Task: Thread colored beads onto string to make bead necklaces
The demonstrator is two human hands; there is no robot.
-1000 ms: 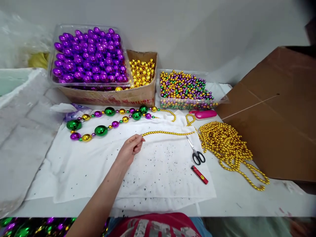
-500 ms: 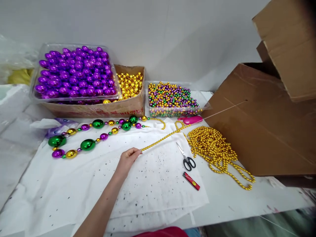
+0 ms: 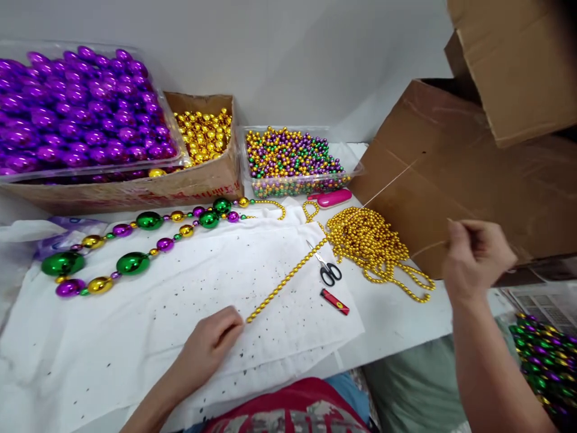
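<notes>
My left hand (image 3: 216, 337) is closed in a pinch on the end of a gold bead strand (image 3: 288, 276), which slants up and right over the white cloth. To the right, my right hand (image 3: 473, 258) is raised in front of the cardboard box, its fingers pinched on a thin pale thread (image 3: 428, 247). Between the hands, black-handled scissors (image 3: 330, 273) lie partly open, touching or very near the strand. A red lighter (image 3: 335, 302) rests just below them. Behind is a heap of gold bead strands (image 3: 367, 237). On the left lies a large purple, green and gold bead garland (image 3: 134, 263).
At the back stand a clear tray of purple beads (image 3: 166, 161), a carton of gold beads (image 3: 202, 183) and a tub of small mixed beads (image 3: 306, 185). A pink-handled object (image 3: 333, 198) lies nearby. A big cardboard box (image 3: 392, 144) blocks the right. Multicoloured bead strands (image 3: 547, 355) sit lower right.
My right hand has come into view at the right, pinching thread. My left hand has drawn the gold strand's end down and toward me. The camera view has shifted right.
</notes>
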